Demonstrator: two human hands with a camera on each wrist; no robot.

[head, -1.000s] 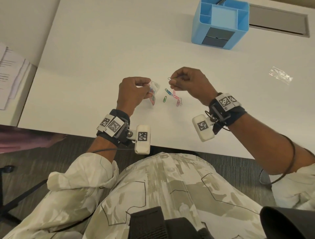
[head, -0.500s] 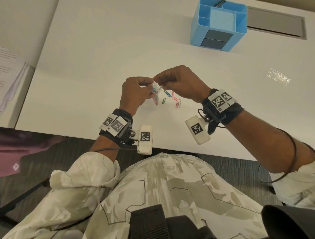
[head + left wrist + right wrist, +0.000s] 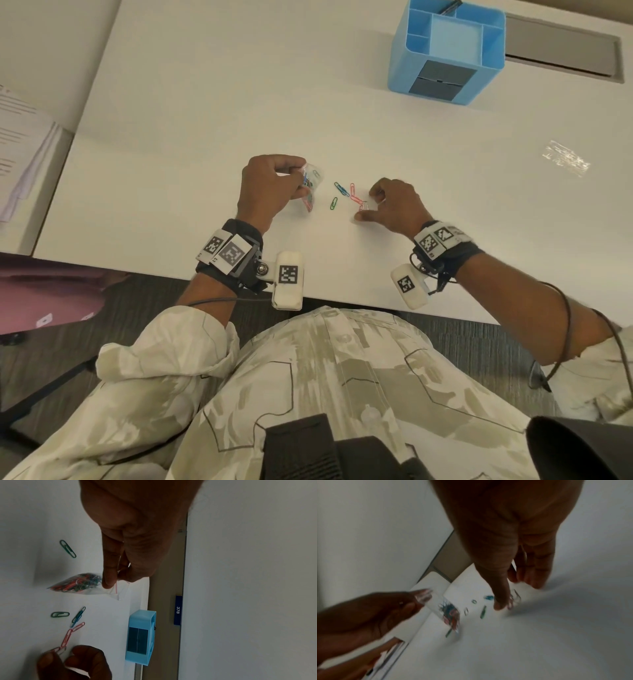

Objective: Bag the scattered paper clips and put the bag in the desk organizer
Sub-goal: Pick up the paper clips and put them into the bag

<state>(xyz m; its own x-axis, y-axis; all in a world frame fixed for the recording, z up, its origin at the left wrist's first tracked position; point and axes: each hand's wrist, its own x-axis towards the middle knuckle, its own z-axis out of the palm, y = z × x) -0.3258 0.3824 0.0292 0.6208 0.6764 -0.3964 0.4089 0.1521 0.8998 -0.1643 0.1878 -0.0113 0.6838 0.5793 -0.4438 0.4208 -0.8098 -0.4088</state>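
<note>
My left hand (image 3: 298, 178) pinches the mouth of a small clear zip bag (image 3: 311, 186) of coloured paper clips, hanging just above the white desk (image 3: 205, 102). The left wrist view shows thumb and forefinger on the bag (image 3: 77, 584) top. Loose clips lie right of it: green (image 3: 334, 203), blue (image 3: 341, 189), pink (image 3: 354, 195), silver (image 3: 365, 205). My right hand (image 3: 366, 205) is down on the desk, thumb and forefinger straddling the silver clip (image 3: 60, 650) without gripping it. The blue desk organizer (image 3: 445, 51) stands at the far right.
A stack of papers (image 3: 20, 147) lies on the neighbouring surface to the left. A crumpled clear wrapper (image 3: 567, 158) sits on the desk to the right. A grey cable hatch (image 3: 561, 51) is behind the organizer. A pink chair seat (image 3: 44, 294) is below the desk's near edge.
My right hand carried a clip to the bag mouth, then came back down and right to the loose clips. The left hand kept hold of the bag.
</note>
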